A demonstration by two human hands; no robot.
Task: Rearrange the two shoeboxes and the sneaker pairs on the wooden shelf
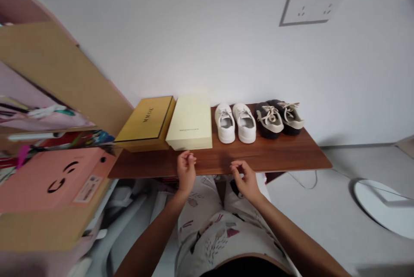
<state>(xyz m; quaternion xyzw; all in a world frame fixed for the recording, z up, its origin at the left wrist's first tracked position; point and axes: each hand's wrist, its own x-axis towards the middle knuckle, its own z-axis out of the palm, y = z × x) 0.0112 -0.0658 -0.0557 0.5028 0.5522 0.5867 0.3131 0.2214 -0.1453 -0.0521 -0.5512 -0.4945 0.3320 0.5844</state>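
Observation:
My left hand hovers at the front edge of a reddish-brown wooden shelf, fingers loosely curled and holding nothing. It is nearest a cream shoebox, which stands beside a mustard-yellow shoebox with dark lettering. My right hand is also empty, just below the shelf edge. Directly beyond it lies a pair of white sneakers. Further right sits a pair of dark sneakers with cream laces and soles. Both boxes have their lids on, so their contents are hidden.
A pink box and tilted cardboard panels crowd the left, beside a shelf of colourful items. A white wall socket plate sits above. A round white base and a thin cable lie on the grey floor at right.

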